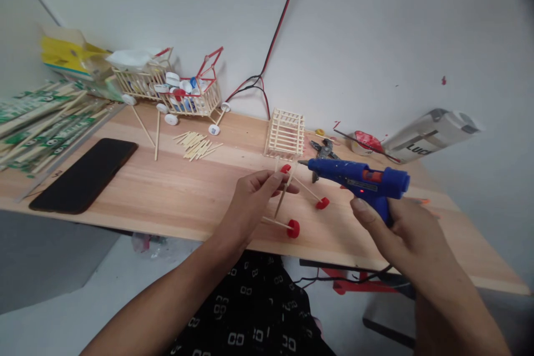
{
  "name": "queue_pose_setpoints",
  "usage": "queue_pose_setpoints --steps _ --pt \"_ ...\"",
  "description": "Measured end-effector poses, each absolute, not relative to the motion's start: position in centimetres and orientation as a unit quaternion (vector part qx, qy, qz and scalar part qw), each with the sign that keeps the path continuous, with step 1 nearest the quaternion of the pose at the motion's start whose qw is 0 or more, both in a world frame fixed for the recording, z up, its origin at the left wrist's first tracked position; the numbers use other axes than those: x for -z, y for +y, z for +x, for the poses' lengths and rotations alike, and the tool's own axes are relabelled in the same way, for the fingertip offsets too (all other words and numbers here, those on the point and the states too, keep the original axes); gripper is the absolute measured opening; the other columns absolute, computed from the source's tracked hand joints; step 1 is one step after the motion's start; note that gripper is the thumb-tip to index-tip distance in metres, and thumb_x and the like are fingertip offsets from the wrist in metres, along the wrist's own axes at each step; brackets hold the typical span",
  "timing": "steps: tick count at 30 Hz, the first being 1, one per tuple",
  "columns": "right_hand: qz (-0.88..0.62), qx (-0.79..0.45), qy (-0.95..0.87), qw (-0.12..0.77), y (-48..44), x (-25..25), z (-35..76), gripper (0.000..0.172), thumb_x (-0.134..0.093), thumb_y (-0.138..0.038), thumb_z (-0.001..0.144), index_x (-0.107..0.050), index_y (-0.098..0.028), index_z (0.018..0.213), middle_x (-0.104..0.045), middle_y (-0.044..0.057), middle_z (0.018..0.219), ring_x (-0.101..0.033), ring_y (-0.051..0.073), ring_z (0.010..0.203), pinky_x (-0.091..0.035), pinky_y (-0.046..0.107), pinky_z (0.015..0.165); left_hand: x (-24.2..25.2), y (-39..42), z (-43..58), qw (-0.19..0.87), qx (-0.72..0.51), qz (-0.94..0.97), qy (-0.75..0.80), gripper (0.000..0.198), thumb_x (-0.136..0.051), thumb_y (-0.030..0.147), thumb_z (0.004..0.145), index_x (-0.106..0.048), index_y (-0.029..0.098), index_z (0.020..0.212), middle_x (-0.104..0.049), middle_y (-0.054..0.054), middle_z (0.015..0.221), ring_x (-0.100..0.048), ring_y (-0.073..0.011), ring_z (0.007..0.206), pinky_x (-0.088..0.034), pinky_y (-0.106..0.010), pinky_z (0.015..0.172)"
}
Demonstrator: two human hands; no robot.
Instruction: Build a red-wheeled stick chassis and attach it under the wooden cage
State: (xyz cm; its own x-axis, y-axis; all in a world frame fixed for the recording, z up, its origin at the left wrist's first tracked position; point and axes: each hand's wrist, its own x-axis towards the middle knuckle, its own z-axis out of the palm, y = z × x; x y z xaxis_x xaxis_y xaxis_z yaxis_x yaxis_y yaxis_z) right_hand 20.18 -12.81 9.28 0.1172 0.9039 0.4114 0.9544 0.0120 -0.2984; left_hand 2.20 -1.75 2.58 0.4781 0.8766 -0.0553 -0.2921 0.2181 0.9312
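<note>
My left hand (259,192) pinches a small frame of wooden sticks (283,196) just above the table's front half. Red bottle caps serve as its wheels; one red cap (293,228) is nearest me, another red cap (322,203) sits to the right, and a third shows by my fingertips. A blue hot glue gun (359,175) is gripped in my right hand (400,228), its small red light lit. The gun's nozzle points left, close to the stick frame's far end. Whether the nozzle touches a stick, I cannot tell.
Behind lies a stick grid basket (286,132), with pliers (324,149) to its right. Short cut sticks (197,144) are piled left of centre. Two stick carts stand at the back left, one cart (192,97) filled with caps. A phone (85,175) lies near bagged sticks (50,128).
</note>
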Motion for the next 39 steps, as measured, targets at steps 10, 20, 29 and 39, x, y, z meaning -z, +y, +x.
queue_pose_setpoints --steps 10,20,29,39 --pt "-0.713 0.013 -0.652 0.258 -12.9 -9.6 20.4 0.035 -0.048 -0.049 0.09 -0.054 -0.022 0.069 -0.049 -0.002 0.05 -0.045 0.013 0.044 -0.033 0.027 0.042 -2.8 -1.8 2.2 0.718 -0.404 0.472 0.314 0.025 -0.059 0.039 0.087 -0.072 0.018 0.088 -0.076 -0.008 0.086 -0.068 -0.02 0.09 -0.046 -0.038 0.093" --pt "-0.721 -0.014 -0.647 0.249 -13.2 -9.9 20.5 0.037 -0.045 -0.051 0.091 -0.057 -0.02 0.073 -0.056 0.0 0.057 -0.052 0.015 0.051 -0.038 0.027 0.044 -2.8 -1.9 2.3 0.719 -0.409 0.468 0.312 0.024 -0.059 0.037 0.087 -0.072 0.017 0.087 -0.075 -0.008 0.086 -0.069 -0.0193 0.088 -0.045 -0.038 0.094" --pt "-0.718 0.009 -0.653 0.241 -12.9 -10.9 20.1 0.038 -0.045 -0.051 0.09 -0.046 -0.023 0.064 -0.044 -0.003 0.049 -0.041 0.013 0.043 -0.032 0.027 0.043 -2.9 -2.0 2.2 0.712 -0.407 0.48 0.313 0.025 -0.058 0.038 0.088 -0.072 0.018 0.087 -0.075 -0.008 0.088 -0.069 -0.0196 0.089 -0.046 -0.038 0.094" --pt "-0.735 0.021 -0.646 0.205 -12.4 -11.8 19.9 0.045 -0.042 -0.057 0.089 -0.038 -0.023 0.06 -0.038 -0.004 0.05 -0.035 0.011 0.044 -0.027 0.026 0.041 -3.0 -2.0 2.1 0.713 -0.408 0.474 0.317 0.025 -0.058 0.039 0.088 -0.072 0.017 0.088 -0.075 -0.008 0.087 -0.069 -0.0193 0.089 -0.045 -0.038 0.094"
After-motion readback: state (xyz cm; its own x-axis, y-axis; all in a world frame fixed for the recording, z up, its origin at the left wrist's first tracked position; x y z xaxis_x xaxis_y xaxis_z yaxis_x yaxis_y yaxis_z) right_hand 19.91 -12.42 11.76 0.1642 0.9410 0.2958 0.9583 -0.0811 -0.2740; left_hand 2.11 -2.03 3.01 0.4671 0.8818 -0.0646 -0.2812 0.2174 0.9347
